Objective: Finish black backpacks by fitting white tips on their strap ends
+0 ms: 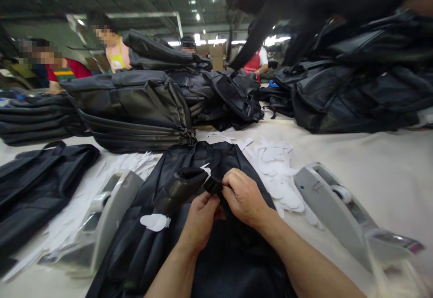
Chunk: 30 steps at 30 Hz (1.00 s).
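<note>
A black backpack (243, 257) lies flat on the table in front of me. Over its upper part, my left hand (203, 214) pinches a dark strap end with a buckle (213, 184). My right hand (243, 194) closes on the same strap from the right, thumb and fingers together. A padded black strap (179, 189) curls up to the left of the buckle. One white paper piece (155, 222) rests on the bag, and another shows behind the buckle. What the fingertips grip underneath is partly hidden.
Grey tape dispensers stand left (104, 221) and right (338, 212). White paper pieces (277, 176) lie in heaps on both sides. Stacked black bags (135, 104) line the far side, with co-workers behind. A dark blurred bag (304, 0) hangs at upper right, near another person's hand.
</note>
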### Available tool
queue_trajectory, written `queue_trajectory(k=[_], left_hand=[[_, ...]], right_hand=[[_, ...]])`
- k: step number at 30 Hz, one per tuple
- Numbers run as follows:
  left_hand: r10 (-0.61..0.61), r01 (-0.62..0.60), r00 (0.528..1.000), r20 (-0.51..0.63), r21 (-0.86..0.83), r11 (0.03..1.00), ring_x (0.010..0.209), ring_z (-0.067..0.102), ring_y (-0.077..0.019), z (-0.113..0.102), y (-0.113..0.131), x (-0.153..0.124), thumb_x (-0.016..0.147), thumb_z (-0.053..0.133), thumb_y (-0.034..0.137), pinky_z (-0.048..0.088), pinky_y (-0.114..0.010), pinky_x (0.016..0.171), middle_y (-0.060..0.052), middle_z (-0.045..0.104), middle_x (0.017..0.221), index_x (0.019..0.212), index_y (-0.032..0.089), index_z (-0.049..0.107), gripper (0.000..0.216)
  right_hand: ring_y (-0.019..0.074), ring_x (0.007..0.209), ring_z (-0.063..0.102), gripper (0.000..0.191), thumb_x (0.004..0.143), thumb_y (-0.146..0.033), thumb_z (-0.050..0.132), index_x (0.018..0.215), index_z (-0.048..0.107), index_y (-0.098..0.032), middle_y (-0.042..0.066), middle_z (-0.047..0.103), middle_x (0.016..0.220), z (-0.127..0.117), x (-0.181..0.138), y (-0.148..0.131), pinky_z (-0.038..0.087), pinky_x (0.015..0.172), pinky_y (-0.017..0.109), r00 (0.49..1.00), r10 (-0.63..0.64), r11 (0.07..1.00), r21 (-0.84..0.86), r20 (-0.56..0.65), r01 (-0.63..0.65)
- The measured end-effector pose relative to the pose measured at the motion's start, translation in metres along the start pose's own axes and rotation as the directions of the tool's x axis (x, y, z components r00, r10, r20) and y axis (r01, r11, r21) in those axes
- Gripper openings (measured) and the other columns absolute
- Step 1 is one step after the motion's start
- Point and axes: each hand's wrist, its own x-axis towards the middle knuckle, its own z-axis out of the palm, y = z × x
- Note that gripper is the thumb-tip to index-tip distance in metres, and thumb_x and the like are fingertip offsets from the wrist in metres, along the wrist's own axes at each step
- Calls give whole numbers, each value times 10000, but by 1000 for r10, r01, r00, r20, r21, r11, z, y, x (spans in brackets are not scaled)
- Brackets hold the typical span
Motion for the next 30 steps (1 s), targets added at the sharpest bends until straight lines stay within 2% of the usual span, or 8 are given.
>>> queue_trajectory(k=[5, 7, 13, 18, 21, 25, 28, 30], left_hand=[[9, -14, 990, 144, 40, 999, 544, 479, -81, 4, -1, -5, 786, 531, 325, 417, -206, 551, 29, 509, 616, 843, 156, 604, 193], [16, -22, 990, 144, 40, 999, 544, 470, -80, 5, 0, -6, 790, 526, 332, 403, -196, 539, 26, 509, 623, 870, 153, 611, 214], [41, -46, 987, 157, 28, 999, 537, 445, -71, 8, 3, -8, 797, 529, 345, 369, -176, 508, 38, 494, 610, 782, 159, 583, 195], [35, -36, 985, 169, 0, 999, 520, 438, -61, 11, 5, -10, 796, 538, 304, 355, -164, 488, 39, 496, 597, 721, 157, 543, 165], [23, -19, 984, 178, -23, 1000, 519, 445, -63, 10, 4, -10, 803, 531, 301, 357, -164, 489, 37, 489, 586, 707, 156, 539, 174], [38, -33, 987, 155, -39, 999, 544, 493, -87, 3, 2, -8, 805, 519, 284, 390, -188, 516, 19, 543, 610, 757, 158, 581, 148], [90, -94, 987, 130, 24, 995, 669, 572, -158, -4, 1, -6, 813, 496, 328, 443, -251, 574, -38, 633, 754, 873, 150, 616, 223], [161, -168, 984, 75, 113, 979, 741, 589, -183, -8, 2, -4, 795, 530, 361, 454, -263, 617, -55, 656, 811, 908, 136, 628, 270]], right_hand=[[143, 707, 464, 126, 804, -102, 424, 716, 443, -191, 10, 481, 736, -1, 0, -4, 363, 660, 256, 987, 98, 993, 86, -129, -87], [139, 698, 468, 130, 804, -109, 429, 706, 446, -193, 5, 480, 725, -1, 0, -7, 360, 652, 254, 982, 118, 989, 101, -145, -104], [137, 689, 468, 132, 808, -125, 435, 694, 447, -192, 2, 482, 716, 4, -2, -11, 361, 644, 252, 954, 175, 980, 131, -242, -147], [120, 652, 470, 135, 806, -131, 463, 683, 458, -187, -18, 478, 687, 3, -2, -13, 355, 620, 234, 932, 265, 957, 188, -247, -223], [111, 633, 476, 138, 805, -158, 484, 669, 475, -183, -29, 486, 666, 1, 0, -11, 360, 611, 223, 918, 338, 924, 259, -206, -282], [107, 606, 476, 149, 797, -225, 519, 658, 497, -178, -40, 498, 629, 2, 4, -5, 366, 582, 211, 917, 395, 868, 351, -59, -352], [102, 586, 470, 138, 791, -232, 522, 665, 510, -177, -49, 498, 609, 4, 8, -7, 365, 557, 203, 916, 399, 847, 368, 35, -383], [103, 598, 482, 118, 779, -195, 518, 663, 527, -176, -47, 512, 616, 2, 11, -11, 375, 571, 204, 929, 362, 863, 350, 71, -363]])
